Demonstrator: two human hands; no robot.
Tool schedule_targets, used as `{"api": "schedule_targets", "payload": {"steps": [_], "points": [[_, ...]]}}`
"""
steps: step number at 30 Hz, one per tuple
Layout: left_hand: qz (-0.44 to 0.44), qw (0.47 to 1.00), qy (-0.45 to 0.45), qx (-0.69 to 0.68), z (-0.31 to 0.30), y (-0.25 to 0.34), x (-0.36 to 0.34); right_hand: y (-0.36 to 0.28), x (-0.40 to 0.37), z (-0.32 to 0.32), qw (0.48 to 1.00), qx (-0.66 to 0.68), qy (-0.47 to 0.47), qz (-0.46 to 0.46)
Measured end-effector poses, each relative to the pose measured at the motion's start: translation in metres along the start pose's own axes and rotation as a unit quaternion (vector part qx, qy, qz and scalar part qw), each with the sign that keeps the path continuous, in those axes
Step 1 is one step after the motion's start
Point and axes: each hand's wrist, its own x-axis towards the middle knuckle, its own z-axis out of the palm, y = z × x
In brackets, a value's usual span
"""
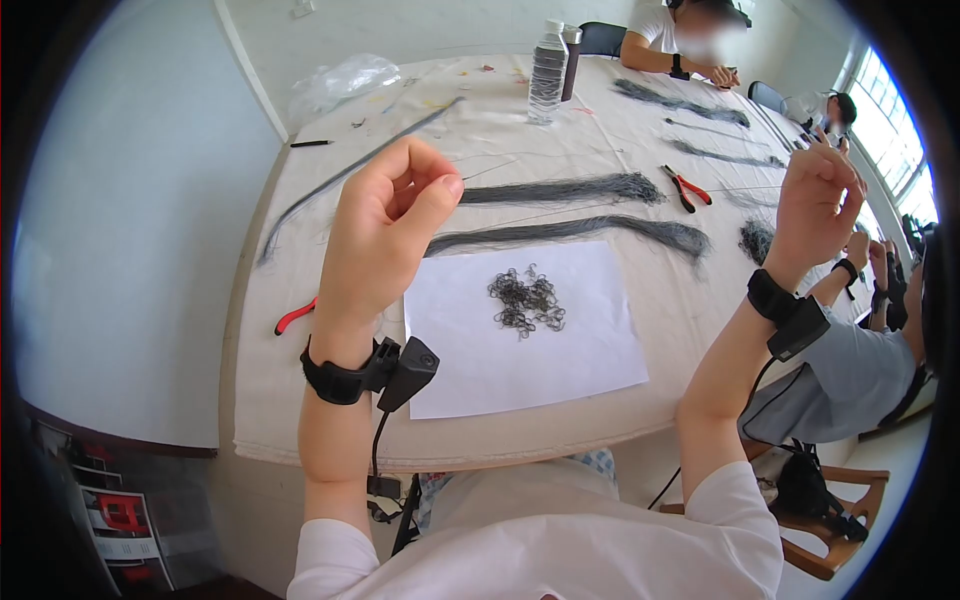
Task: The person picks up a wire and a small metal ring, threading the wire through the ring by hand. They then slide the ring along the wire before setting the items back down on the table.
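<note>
My left hand (390, 225) is raised over the table, thumb and forefinger pinched together. Anything between those fingertips is too fine to make out. Just beyond it lie two bundles of dark grey strands (560, 189), stretched across the cloth. Off to the right, my right hand (818, 205) is held up with its fingers closed, and what it may grip cannot be seen. On a white sheet of paper (450, 370) between my forearms rests a heap of small dark wire rings (525, 300).
Red-handled pliers (686, 188) lie right of the bundles; another red handle (295, 316) shows beside my left forearm. A water bottle (547, 75), a dark flask (571, 62) and a plastic bag (345, 80) stand farther back. Other people sit along the far and right sides.
</note>
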Motion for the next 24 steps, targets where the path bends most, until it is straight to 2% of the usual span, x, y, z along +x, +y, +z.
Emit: {"api": "schedule_targets", "payload": {"steps": [3,5,6,8,9,10,11,12,13,14,16,17,18,21,23,24], "points": [[-0.015,1.0,-0.007,0.008,0.0,0.0,0.0,-0.003,0.0,0.003,0.999,0.017,-0.025,-0.024],[-0.014,1.0,-0.008,0.012,0.001,-0.001,0.001,0.005,0.0,0.015,0.991,0.01,0.073,-0.115],[-0.012,1.0,-0.009,0.015,0.002,-0.001,0.001,0.0,0.0,0.009,0.99,0.009,0.074,-0.116],[-0.005,1.0,-0.01,0.023,0.003,-0.002,0.001,-0.008,0.004,0.0,1.0,-0.013,-0.021,0.004],[0.002,0.999,-0.01,0.031,0.004,-0.002,0.0,-0.01,-0.001,-0.003,1.0,-0.013,-0.021,0.003],[0.003,0.999,-0.01,0.032,0.005,-0.002,-0.001,0.004,-0.004,0.005,0.979,-0.203,0.012,0.015],[0.017,0.999,-0.02,0.025,0.008,-0.003,-0.002,0.016,-0.007,0.011,0.921,-0.386,0.045,0.024],[0.031,0.999,-0.031,0.018,0.01,-0.003,-0.003,0.026,-0.01,0.013,0.891,-0.443,0.011,0.097],[0.031,0.999,-0.035,0.019,0.013,-0.002,-0.005,0.058,-0.018,0.02,0.818,-0.565,0.092,0.059],[0.025,0.998,-0.045,0.038,0.015,0.001,-0.008,0.068,-0.006,0.038,0.771,-0.611,-0.038,0.175],[0.019,0.996,-0.059,0.058,0.022,0.007,-0.012,0.113,-0.009,0.047,0.741,-0.65,-0.107,0.132],[0.019,0.996,-0.06,0.062,0.026,0.01,-0.014,0.127,-0.013,0.061,0.738,-0.649,-0.046,0.178],[0.018,0.996,-0.06,0.067,0.029,0.012,-0.016,0.131,-0.011,0.066,0.65,-0.73,-0.088,0.192],[0.03,0.993,-0.078,0.087,0.032,0.017,-0.018,0.141,-0.015,0.072,0.658,-0.714,-0.037,0.237],[0.05,0.992,-0.076,0.089,0.034,0.016,-0.019,0.143,-0.018,0.067,0.651,-0.73,-0.096,0.183],[0.071,0.991,-0.074,0.091,0.035,0.016,-0.019,0.144,-0.019,0.067,0.651,-0.73,-0.096,0.184]]}}
